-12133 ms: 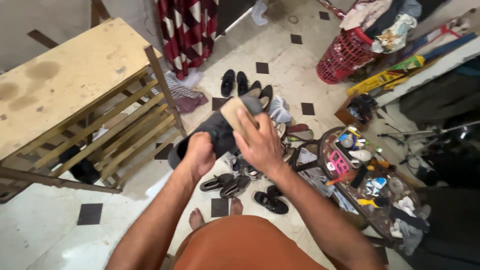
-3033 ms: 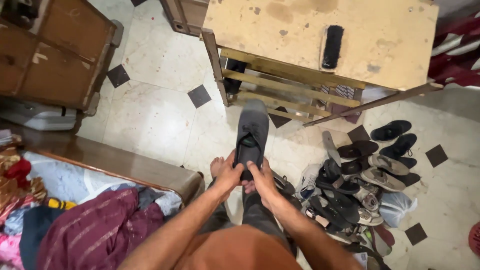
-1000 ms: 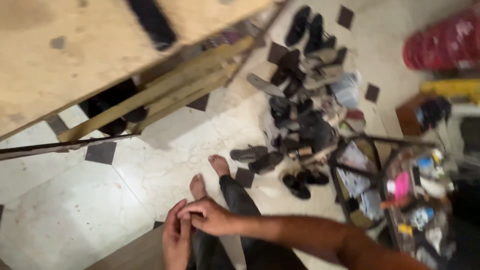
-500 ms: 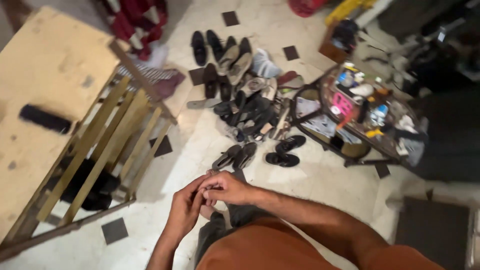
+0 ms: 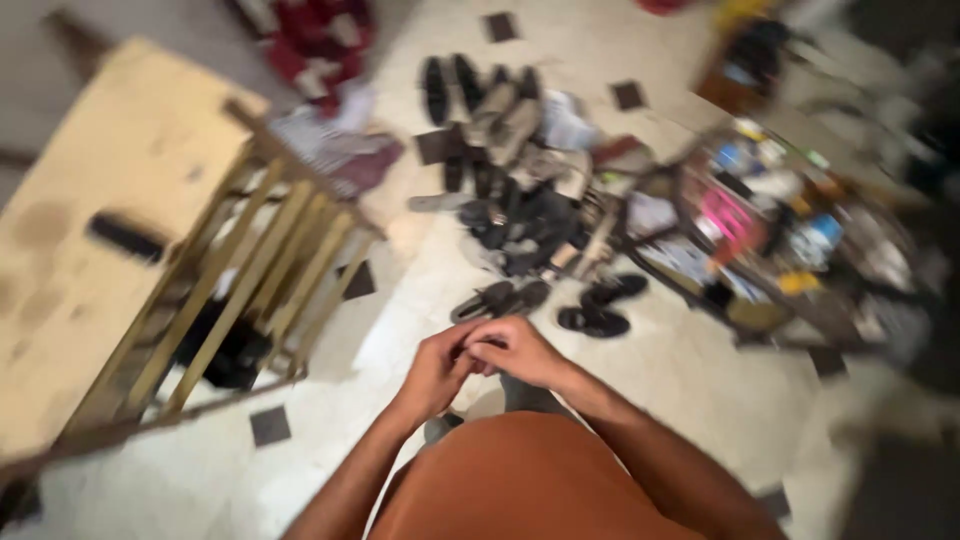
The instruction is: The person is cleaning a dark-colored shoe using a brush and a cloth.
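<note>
My left hand and my right hand meet in front of my orange shirt, fingers curled and touching each other. Nothing shows inside either hand. Just beyond them on the pale tiled floor lie a pair of dark slippers and a pair of black sandals. Farther out is a heap of shoes. A black brush lies on top of the wooden rack at the left. The whole view is blurred by motion.
Dark shoes sit under the rack's slats. A low round table crowded with small colourful items stands at the right. A red checked cloth hangs at the top, with crumpled cloth beneath it.
The view has swung and blurred. My two hands stay joined and sit a little further right in the picture. The shoe held earlier is out of my hands.
</note>
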